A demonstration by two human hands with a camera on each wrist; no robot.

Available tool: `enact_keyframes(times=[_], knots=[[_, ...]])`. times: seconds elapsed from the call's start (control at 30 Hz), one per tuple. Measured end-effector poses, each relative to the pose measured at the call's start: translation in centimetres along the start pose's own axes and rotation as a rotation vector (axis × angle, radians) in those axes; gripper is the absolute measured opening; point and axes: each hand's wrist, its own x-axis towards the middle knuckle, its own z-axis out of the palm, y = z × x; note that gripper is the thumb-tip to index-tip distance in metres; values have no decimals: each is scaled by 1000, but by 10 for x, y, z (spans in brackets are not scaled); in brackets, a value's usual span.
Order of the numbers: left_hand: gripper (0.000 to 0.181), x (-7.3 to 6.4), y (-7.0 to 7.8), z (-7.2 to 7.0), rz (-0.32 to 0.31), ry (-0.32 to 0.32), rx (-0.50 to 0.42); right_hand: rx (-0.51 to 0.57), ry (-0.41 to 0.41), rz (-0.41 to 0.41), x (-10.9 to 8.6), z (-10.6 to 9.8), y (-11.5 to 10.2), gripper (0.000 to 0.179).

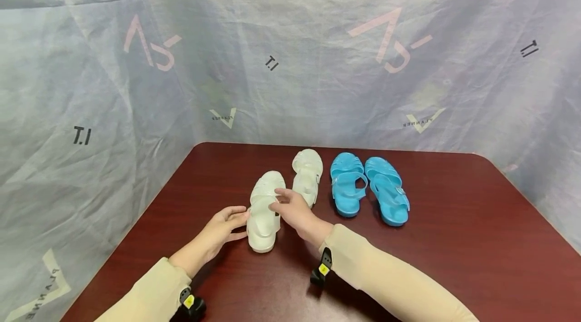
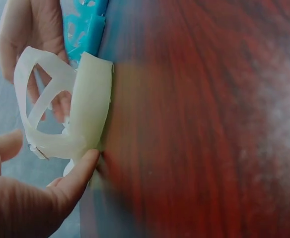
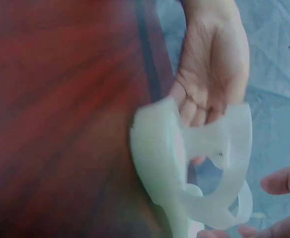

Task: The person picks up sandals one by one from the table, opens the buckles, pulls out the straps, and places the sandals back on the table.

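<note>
A white sandal (image 1: 261,228) lies between the two hands on the dark red table, toe pointing away. Along its left side, the left hand (image 1: 223,228) touches the edge with spread fingers; the left wrist view shows a fingertip against the sole of this sandal (image 2: 91,94), the thumb held apart. The right hand (image 1: 299,213) is at the sandal's right side near the strap, thumb and forefinger spread. Seen by the right wrist camera, the right fingers (image 3: 279,225) are at the sandal (image 3: 155,144), partly cut off by the frame. A second white sandal (image 1: 307,165) lies just beyond the right hand.
Two blue sandals, one on the left (image 1: 347,202) and one on the right (image 1: 386,188), lie side by side to the right of the white ones. The table (image 1: 458,241) ends at a printed grey cloth (image 1: 308,59) behind and at the sides.
</note>
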Motion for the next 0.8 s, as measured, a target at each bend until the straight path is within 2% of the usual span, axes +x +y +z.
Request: enact_keyframes(times=[0.1,0.37,0.57,0.8], knots=[[49,1,-2,0,-7,25,-12,-61,-11,-31,9,1,-4,51],[43,2,-4,2,-10,66,-32,-108,-42,-83,26,10,-12,46],[36,0,-3,4,-16,72,-21,-226,-94,-137,30,14,-15,34],[30,0,-2,5,-21,122,-4,-360,-130,-220,29,15,-12,22]])
